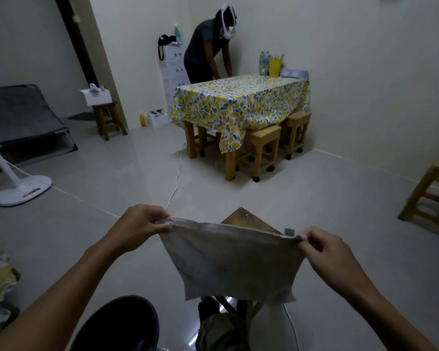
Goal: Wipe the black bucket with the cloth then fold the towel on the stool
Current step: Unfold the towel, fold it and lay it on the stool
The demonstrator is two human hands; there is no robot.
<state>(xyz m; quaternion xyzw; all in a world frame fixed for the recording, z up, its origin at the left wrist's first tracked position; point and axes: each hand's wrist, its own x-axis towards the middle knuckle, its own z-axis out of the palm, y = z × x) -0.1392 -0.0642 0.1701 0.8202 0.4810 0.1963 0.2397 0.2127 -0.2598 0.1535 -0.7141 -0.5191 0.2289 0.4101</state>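
The floor lies bare and wide around the stool, giving free room. The black bucket sits at the near left, apparently finished; folding is underway. The towel hangs spread above the stool, only the stool's far corner showing. Left hand and right hand each pinch 1 top corner with their fingers.
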